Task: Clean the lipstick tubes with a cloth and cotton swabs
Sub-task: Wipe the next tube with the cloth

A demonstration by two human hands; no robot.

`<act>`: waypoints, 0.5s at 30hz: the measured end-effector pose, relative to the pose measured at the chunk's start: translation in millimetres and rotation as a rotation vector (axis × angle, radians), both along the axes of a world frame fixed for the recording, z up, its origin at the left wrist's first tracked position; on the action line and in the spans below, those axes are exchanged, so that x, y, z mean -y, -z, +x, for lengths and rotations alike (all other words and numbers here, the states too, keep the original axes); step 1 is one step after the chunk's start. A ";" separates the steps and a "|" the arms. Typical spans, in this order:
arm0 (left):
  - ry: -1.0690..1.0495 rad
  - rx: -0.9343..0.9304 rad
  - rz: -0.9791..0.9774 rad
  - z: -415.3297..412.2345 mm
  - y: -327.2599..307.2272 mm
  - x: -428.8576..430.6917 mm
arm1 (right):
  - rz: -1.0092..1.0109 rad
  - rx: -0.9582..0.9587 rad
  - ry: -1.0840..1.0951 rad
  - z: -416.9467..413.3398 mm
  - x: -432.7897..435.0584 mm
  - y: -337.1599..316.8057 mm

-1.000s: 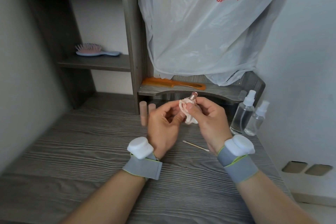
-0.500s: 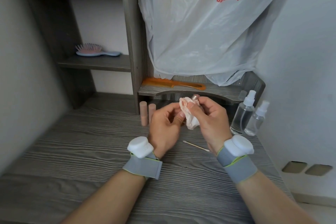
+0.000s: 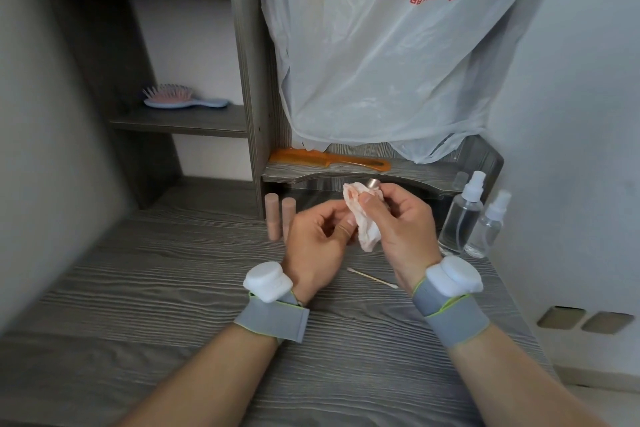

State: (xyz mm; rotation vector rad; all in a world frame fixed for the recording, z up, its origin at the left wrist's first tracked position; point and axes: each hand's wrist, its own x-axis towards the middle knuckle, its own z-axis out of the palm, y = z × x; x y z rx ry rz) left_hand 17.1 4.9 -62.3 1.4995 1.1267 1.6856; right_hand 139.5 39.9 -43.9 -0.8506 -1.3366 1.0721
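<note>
While R hand (image 3: 405,225) pinches cloth (image 3: 367,234) round lipstick tube (image 3: 373,183), L hand (image 3: 315,248) curled at cloth, grip unclear

Soft diffuse light, moderate brightness, cool cast. Brightest on translucent plastic bag (image 3: 381,62) and right wall (image 3: 571,114). Dim in shelf unit (image 3: 145,45) recesses, darkest under low ledge (image 3: 346,177). Faint soft-edged shadows on desk (image 3: 173,288) mid-area. Small specular highlights on spray bottles (image 3: 460,218). Wide-angle bending toward edges: leaning shelf uprights, curved grain near desk front edge. Heavy smear, out of focus along left wall (image 3: 41,149). Ghosted blur on standing lipstick tubes (image 3: 272,218). Centre acceptably sharp, slightly soft overall.
</note>
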 end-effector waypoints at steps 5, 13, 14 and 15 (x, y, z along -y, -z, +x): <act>-0.074 0.028 0.061 0.8 -0.8 2.3 | 0.007 0.007 -0.005 -1.4 0.9 -0.9; -0.126 -0.088 0.055 -1.8 -1.0 5.0 | 0.007 0.068 -0.122 -0.1 2.4 -1.0; -0.132 -0.099 0.058 -1.9 -0.7 5.2 | 0.010 0.074 -0.120 -0.2 2.6 -0.9; -0.140 -0.112 0.062 -1.4 -1.0 5.4 | 0.016 0.076 -0.116 -0.1 2.9 -0.8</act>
